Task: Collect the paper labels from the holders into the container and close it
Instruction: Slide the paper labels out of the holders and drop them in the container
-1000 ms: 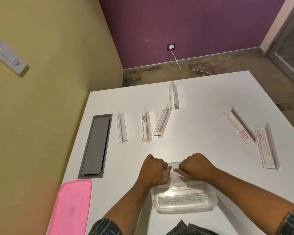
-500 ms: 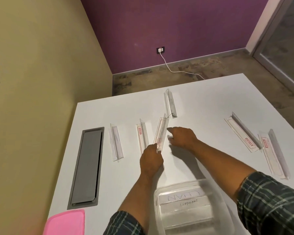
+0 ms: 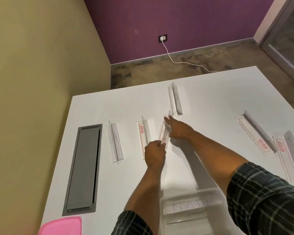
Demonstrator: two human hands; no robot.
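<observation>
The tilted holder (image 3: 163, 131) I am working on lies near the middle of the white table (image 3: 210, 102), its paper label still inside. My left hand (image 3: 154, 154) pinches its near end, fingers curled round the plastic, so it cannot slide while I draw the paper out. My right hand (image 3: 177, 130) reaches along its far end with fingers stretched toward the slot's edge; I cannot tell whether they have caught the label yet.

The clear container (image 3: 190, 216) sits close to me, just below my arms, open, with lettered labels already lying in it, handy for a short carry. Its pink lid (image 3: 61, 226) waits at the near left corner, off the box until the collecting is done.

Other holders lie to the left, beyond, and well apart at the right edge; I judge several still need checking.
</observation>
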